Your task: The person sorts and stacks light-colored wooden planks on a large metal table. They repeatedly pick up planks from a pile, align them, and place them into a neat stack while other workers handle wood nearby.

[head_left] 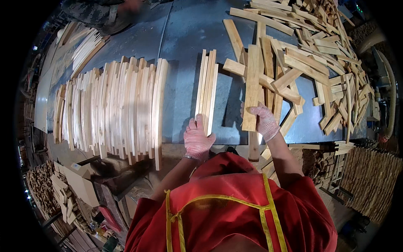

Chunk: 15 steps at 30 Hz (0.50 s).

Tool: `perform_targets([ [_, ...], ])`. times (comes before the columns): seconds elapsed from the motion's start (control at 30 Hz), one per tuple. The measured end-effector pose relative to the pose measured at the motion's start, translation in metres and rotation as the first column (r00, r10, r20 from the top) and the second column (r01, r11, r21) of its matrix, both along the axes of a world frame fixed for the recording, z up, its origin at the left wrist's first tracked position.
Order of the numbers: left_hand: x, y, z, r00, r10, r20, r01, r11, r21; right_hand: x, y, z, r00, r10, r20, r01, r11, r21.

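My right hand [267,122], in a white and pink knit glove, grips a flat wooden board [251,84] by its near end, thumb on top. The board is tilted up over other loose boards. My left hand [198,137], gloved the same way, is closed about the near ends of a small group of wooden strips [205,86] standing on edge side by side. These strips lie on the blue-grey table [182,42], between a long row of strips on the left and a jumbled heap on the right.
The row of strips [113,105] lines the table's left part, some ends overhanging the near edge. A heap of loose boards [312,54] covers the right. Another person's sleeve [92,14] shows at the far left. A cardboard box [77,182] and stacked wood [369,180] stand below.
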<state>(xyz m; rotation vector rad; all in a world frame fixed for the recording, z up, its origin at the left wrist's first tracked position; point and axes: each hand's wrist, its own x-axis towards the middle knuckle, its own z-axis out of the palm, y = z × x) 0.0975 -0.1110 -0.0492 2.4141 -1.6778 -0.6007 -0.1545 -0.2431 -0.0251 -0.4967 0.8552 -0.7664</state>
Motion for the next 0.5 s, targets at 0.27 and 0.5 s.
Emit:
perform_targets([
  [0.27, 0.030, 0.015, 0.000, 0.932, 0.139, -0.334, -0.195, 0.971, -0.141, 0.037, 0.061, -0.026, 0.984, 0.008, -0.178, -0.019, 0.998, -0.062],
  [0.5, 0.039, 0.026, -0.005, 0.994, 0.109, 0.008, -0.108, 0.989, -0.097, 0.085, 0.068, -0.009, 0.582, 0.157, -0.798, -0.540, 0.808, -0.235],
])
